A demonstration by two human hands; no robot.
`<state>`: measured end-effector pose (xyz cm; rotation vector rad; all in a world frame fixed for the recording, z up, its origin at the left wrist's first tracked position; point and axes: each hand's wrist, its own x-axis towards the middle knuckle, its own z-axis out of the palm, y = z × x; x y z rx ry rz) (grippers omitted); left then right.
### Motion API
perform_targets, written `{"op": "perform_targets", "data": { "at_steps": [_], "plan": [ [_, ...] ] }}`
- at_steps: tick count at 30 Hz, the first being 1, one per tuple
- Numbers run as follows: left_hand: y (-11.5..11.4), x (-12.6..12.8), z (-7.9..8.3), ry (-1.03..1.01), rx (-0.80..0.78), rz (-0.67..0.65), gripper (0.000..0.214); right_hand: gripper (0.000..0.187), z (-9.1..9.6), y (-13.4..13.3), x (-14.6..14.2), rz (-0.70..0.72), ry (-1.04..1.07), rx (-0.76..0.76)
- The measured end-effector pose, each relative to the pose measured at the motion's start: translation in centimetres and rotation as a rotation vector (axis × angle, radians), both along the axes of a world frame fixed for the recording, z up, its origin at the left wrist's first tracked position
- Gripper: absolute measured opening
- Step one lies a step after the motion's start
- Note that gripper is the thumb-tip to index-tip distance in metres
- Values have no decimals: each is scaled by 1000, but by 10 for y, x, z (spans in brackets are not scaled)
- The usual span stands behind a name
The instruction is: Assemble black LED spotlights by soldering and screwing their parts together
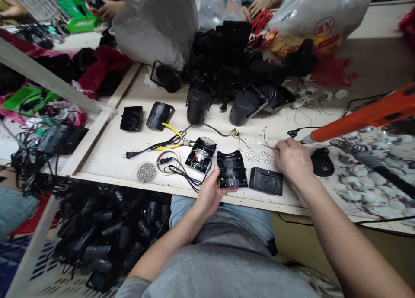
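Note:
My left hand (210, 192) grips the near left edge of a black plastic housing half (231, 169) lying open side up at the front of the table. My right hand (292, 159) rests knuckles up, fingers curled, beside a scatter of small clear lenses (257, 156) and thin wires; what its fingertips pinch is hidden. A flat black cover plate (266, 180) lies just under that hand. Left of the housing sits a black part with a round lens and wiring (201, 154), with a black power cord (152, 149) and yellow-handled cutters (173, 136).
A small dish of screws (146, 172) and a tape ring (167, 161) sit front left. Black lamp bodies (227, 73) and plastic bags (155, 21) pile at the back. An orange tool (366, 115) lies right. Other people's hands (259, 4) show beyond. More black housings (106, 233) lie below.

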<state>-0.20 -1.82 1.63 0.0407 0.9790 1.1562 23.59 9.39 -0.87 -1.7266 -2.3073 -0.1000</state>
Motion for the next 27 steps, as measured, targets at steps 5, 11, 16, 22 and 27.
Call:
{"op": "perform_targets", "data": {
  "at_steps": [5, 11, 16, 22, 27],
  "plan": [
    [1, 0, 4, -45, -65, 1, 37, 20, -1, -6, 6, 30, 16, 31],
    [3, 2, 9, -101, -54, 6, 37, 18, 24, -18, 5, 51, 74, 57],
    [4, 3, 8, -110, -48, 33, 32, 13, 73, -67, -31, 394, 254, 94],
    [4, 6, 10, -95, -50, -21, 28, 27, 97, -96, -61, 571, 160, 86],
    [4, 10, 17, -101, -86, 5, 20, 29, 97, -94, -66, 589, 120, 83]
  ]
}}
